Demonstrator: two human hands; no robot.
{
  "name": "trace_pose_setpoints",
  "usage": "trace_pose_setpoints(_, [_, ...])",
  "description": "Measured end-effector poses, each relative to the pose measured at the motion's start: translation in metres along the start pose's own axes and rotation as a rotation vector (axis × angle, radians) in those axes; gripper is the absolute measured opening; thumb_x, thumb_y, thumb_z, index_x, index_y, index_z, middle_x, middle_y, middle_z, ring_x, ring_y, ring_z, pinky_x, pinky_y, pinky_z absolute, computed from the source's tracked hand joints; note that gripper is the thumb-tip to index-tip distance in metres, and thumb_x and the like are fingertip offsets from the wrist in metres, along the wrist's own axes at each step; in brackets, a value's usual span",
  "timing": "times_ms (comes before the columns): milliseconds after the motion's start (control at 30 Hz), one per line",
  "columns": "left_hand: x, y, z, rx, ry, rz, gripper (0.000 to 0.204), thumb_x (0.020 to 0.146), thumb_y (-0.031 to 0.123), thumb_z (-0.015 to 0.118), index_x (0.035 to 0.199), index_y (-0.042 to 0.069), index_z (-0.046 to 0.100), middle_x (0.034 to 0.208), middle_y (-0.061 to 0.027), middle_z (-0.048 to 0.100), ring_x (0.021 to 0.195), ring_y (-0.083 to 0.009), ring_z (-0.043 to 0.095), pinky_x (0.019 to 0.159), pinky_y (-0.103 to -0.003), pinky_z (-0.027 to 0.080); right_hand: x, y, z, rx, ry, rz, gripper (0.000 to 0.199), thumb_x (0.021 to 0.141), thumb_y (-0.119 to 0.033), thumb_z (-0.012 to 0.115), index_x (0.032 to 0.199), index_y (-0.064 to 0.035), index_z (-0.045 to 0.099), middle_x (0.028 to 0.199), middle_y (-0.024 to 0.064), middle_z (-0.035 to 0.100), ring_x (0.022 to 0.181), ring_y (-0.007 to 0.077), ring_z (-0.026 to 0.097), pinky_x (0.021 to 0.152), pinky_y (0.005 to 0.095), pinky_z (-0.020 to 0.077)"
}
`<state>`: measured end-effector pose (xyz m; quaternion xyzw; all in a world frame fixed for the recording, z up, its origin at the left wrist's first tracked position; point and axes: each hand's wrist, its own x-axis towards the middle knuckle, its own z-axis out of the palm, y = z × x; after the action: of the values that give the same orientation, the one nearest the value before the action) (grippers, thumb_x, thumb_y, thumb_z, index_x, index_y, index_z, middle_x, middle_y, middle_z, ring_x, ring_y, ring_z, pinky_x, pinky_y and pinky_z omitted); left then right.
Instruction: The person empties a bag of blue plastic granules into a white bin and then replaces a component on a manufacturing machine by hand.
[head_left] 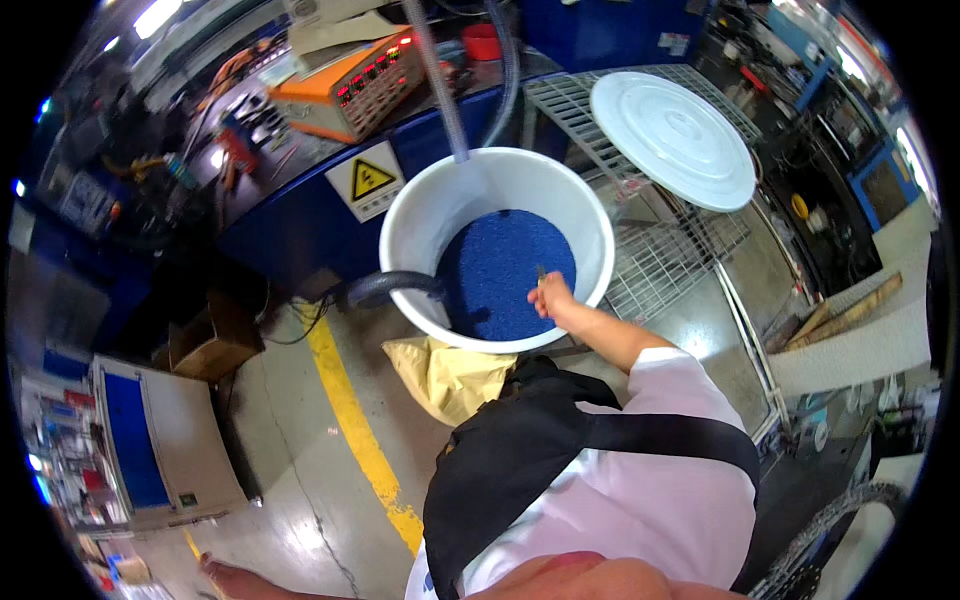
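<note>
A large white round tub [598, 215] stands before me with blue pellets [505, 262] heaped in its bottom. My right hand [551, 297] reaches over its near right rim, above the pellets. Its fingers are closed, and a small, dark, thin tip [541, 272] sticks out past them; the thing's kind is too small to tell. At the lower left my left hand [226, 576] hangs out over the floor, away from the tub, its fingers not clear. A dark ribbed hose [395, 285] enters over the left rim, and a clear tube [445, 100] comes down at the back.
A white round lid [680, 140] lies on a wire rack [640, 285] to the right. An orange control box [350, 85] sits on the bench at the back left. Below the tub is a yellowish bag [450, 375]. A white and blue cabinet [165, 440] stands left of a yellow floor line [350, 415].
</note>
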<state>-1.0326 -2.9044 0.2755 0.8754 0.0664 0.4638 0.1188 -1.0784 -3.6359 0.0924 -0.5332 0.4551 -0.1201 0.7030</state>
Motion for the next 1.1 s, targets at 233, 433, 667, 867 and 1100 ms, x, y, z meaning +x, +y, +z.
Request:
trace_pose_setpoints(233, [-0.176,0.144,0.096,-0.207,-1.139,-0.314,0.019,0.079,0.002,0.047,0.093,-0.001,0.059,0.069,-0.0106,0.059,0.065,-0.0175,0.055,0.06,-0.029,0.042,0.17,-0.122,-0.183,0.749,0.146,-0.332,0.014,0.082,-0.005,0.043,0.071,0.0009,0.05,0.06,0.0104,0.055,0.053,0.0208,0.056,0.05,0.0298,0.0509])
trace_pose_setpoints(433, [-0.228,0.259,0.078,-0.106,-1.391,-0.32,0.027,0.086,0.016,0.051,0.107,0.0,0.056,0.085,-0.0184,0.064,0.075,-0.0281,0.062,0.066,-0.036,0.046,0.196,-0.18,-0.241,0.799,0.511,-0.438,0.022,0.091,-0.019,0.044,0.102,-0.0013,0.041,0.091,0.0098,0.043,0.08,0.0335,0.056,0.066,0.0436,0.055])
trace_pose_setpoints(667, [-0.296,0.238,0.024,0.038,-1.479,-0.346,0.027,0.083,0.025,0.056,0.102,0.005,0.057,0.081,-0.0206,0.06,0.077,-0.0386,0.058,0.067,-0.045,0.045,0.066,-0.06,-0.078,-0.159,-0.136,-0.508,0.029,0.091,-0.015,0.044,0.117,-0.0034,0.042,0.105,0.0088,0.053,0.071,0.013,0.057,0.055,0.0223,0.0431])
trace_pose_setpoints(867, [-0.329,0.21,-0.017,0.024,-1.527,-0.544,0.03,0.084,0.025,0.055,0.108,0.006,0.055,0.091,-0.0229,0.06,0.087,-0.0405,0.056,0.072,-0.045,0.045,-0.048,0.031,-0.008,-0.858,-1.482,-0.264,0.026,0.082,-0.021,0.057,0.104,-0.0062,0.059,0.095,0.0109,0.063,0.084,0.0194,0.061,0.075,0.0297,0.0463])
trace_pose_setpoints(1100, [-0.378,0.125,-0.034,-0.046,-1.643,-0.59,0.027,0.084,0.028,0.054,0.099,0.005,0.057,0.089,-0.0227,0.06,0.088,-0.0398,0.055,0.075,-0.047,0.043,-0.021,0.171,-0.056,-0.759,-0.567,0.493,0.039,0.082,-0.031,0.062,0.112,-0.0081,0.051,0.094,-0.0002,0.058,0.076,0.0141,0.055,0.068,0.0289,0.0462])
